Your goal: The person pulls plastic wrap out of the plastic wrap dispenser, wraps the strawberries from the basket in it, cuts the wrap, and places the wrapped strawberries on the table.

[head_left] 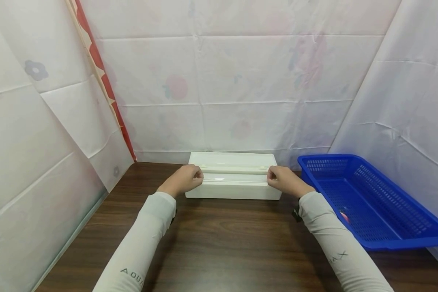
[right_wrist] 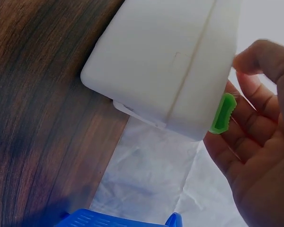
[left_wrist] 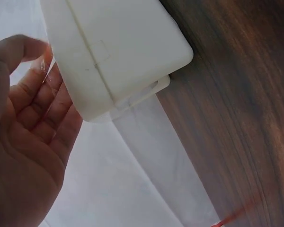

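Note:
A long white cling film dispenser (head_left: 233, 192) stands on the table against the back sheet. At its left end, my left hand (head_left: 182, 179) pinches the edge of clear cling film (left_wrist: 48, 72) between thumb and fingers; a shiny crease of it shows in the left wrist view. My right hand (head_left: 287, 180) pinches at the dispenser's right end, thumb meeting forefinger, the other fingers loosely bent behind. Beside those fingers in the right wrist view, a green cutter slider (right_wrist: 223, 113) juts from the dispenser's edge. The film between the hands is nearly invisible in the head view.
To the right, a blue plastic basket (head_left: 372, 245) with perforated sides holds a small red and white item (head_left: 344, 217). Dark wood table (head_left: 233, 239) extends in front of the dispenser. White patterned sheets (head_left: 237, 73) enclose the back and both sides, with a red strip (head_left: 106, 81) at left.

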`<state>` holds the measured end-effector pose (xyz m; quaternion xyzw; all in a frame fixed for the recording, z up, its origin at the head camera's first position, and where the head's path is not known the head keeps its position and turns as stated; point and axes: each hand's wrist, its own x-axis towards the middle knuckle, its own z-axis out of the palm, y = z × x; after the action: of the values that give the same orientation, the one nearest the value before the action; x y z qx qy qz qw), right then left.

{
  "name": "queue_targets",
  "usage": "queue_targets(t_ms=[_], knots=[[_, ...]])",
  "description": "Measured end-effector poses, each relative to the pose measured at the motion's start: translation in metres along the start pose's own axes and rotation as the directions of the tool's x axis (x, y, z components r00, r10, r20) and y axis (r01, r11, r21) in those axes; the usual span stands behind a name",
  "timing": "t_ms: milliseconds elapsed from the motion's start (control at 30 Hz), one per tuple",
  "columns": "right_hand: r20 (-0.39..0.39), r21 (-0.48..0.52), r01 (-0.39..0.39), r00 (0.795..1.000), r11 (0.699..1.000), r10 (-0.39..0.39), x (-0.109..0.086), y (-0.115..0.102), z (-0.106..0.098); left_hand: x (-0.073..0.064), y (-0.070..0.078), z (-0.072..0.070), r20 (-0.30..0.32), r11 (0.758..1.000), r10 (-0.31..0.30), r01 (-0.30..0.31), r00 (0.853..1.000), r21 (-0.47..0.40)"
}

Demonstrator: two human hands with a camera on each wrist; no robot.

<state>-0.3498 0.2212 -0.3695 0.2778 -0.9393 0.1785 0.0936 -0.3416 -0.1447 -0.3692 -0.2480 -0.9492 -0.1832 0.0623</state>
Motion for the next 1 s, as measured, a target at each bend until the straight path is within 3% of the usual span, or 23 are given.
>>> queue_targets(t_ms=[233,533,833,1000], knots=[[-0.010,-0.017,0.018,1.000,1.000,-0.018,-0.0017,-0.0007,-0.0009,-0.0034,-0.0022,0.0024,-0.048,0.999,-0.022,0.020,0.999,-0.045],[-0.078,-0.048,0.066,0.995,0.997,-0.069,-0.0042,0.0016,0.0011,-0.0060,-0.0031,0.0003,-0.090,0.996,-0.043,0.035,0.995,-0.084],[-0.131,-0.042,0.014,0.991,0.999,-0.019,-0.0079,0.0011,0.0026,-0.0071,-0.0044,-0.0001,-0.132,0.996,-0.009,-0.002,0.991,-0.084],[-0.150,-0.004,0.044,0.988,0.999,-0.044,-0.0089,0.0004,0.0052,-0.0081,-0.0050,0.0015,-0.163,0.993,0.010,-0.029,0.987,-0.117]])
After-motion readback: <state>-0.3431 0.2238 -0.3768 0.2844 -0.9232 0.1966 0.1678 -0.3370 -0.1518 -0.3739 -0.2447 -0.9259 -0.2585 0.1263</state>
